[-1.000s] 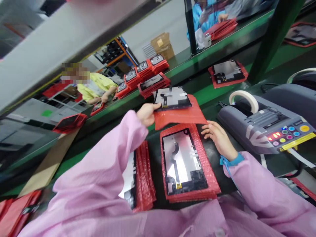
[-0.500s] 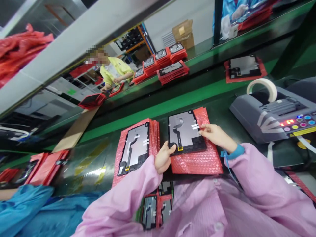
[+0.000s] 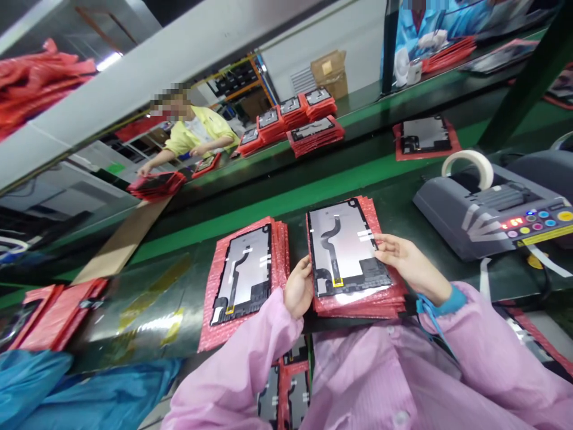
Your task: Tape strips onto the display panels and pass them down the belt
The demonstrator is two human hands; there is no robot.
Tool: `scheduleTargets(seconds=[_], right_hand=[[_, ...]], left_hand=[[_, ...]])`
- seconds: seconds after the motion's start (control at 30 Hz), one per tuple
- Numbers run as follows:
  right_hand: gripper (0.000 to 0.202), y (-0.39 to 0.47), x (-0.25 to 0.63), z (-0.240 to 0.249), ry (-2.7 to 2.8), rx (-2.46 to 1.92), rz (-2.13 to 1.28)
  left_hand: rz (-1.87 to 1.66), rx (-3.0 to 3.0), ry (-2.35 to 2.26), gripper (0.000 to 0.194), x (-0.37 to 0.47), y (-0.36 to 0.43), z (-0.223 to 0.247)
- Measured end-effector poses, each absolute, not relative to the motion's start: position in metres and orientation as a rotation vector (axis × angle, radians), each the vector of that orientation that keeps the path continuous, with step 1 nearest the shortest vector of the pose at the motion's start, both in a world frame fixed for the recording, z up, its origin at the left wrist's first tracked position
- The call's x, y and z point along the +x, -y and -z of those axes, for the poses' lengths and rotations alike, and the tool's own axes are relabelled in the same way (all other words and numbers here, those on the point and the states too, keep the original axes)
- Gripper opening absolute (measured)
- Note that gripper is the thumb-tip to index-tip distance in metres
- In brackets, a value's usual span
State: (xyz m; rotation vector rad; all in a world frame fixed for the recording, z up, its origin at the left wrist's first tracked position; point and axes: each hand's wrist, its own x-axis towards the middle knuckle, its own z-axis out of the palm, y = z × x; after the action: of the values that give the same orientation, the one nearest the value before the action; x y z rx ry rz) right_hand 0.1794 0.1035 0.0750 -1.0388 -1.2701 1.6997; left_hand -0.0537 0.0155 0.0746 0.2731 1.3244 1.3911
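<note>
A flat screen panel (image 3: 349,239) with a black rim, a dark ribbon cable and white tabs lies over a stack of red bubble-wrap pouches (image 3: 373,307). My left hand (image 3: 299,288) grips its left edge, fingers bent against the rim. On the opposite side, my right hand (image 3: 405,263) pinches the right edge near the white tabs. Just left of my left hand, a similar panel (image 3: 246,269) rests on another stack of red pouches (image 3: 206,334), touched by neither hand.
A grey tape dispenser (image 3: 465,209) with lit buttons stands at the right. Beyond the green strip are stacked panels (image 3: 308,140) and a single panel (image 3: 425,134). A person in yellow (image 3: 201,128) works across the bench; blue sleeves (image 3: 102,388) show at lower left.
The held panel has come down flatter and more squarely over the pouches, its ribbon cable now fully visible. My right hand has shifted right with its edge. The person in yellow has reached out to a stack.
</note>
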Motion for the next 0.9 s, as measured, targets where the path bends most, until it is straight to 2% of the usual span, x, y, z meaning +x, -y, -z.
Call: scheduleTargets(seconds=[0.13,0.27,0.37,0.47,0.53,0.6,0.77,0.9], right_hand=[[0.049,-0.108,0.182,-0.058,1.329,-1.110,-1.671],[0.039,-0.111,0.183,-0.049,1.559,-1.162,-1.565],[0.034,-0.106,0.186,-0.058,1.877,-1.287,-1.301],[0.028,-0.102,0.190,-0.069,2.121,-1.471,-0.898],[0.029,-0.104,0.195,-0.071,2.140,-1.529,-0.771],[0.029,-0.112,0.201,-0.064,2.107,-1.500,-0.786],[0.022,-0.129,0.217,-0.032,1.962,-1.354,-0.784],[0.021,-0.128,0.222,-0.023,1.870,-1.287,-0.722]], left_hand=[[-1.273,0.417,-1.327,0.020,-0.054,-0.015,-0.082],[-1.248,0.515,-1.429,0.039,-0.050,0.003,-0.094],[-1.358,0.725,-1.688,0.051,-0.052,0.015,-0.103],[-1.328,1.059,-1.799,0.041,-0.059,-0.007,-0.114],[-1.218,1.257,-1.779,0.033,-0.063,-0.051,-0.122],[-1.051,1.463,-1.793,0.029,-0.062,-0.115,-0.128],[-0.409,1.741,-2.056,0.014,-0.017,-0.303,-0.116],[-0.276,1.787,-2.095,0.031,0.042,-0.418,-0.084]])
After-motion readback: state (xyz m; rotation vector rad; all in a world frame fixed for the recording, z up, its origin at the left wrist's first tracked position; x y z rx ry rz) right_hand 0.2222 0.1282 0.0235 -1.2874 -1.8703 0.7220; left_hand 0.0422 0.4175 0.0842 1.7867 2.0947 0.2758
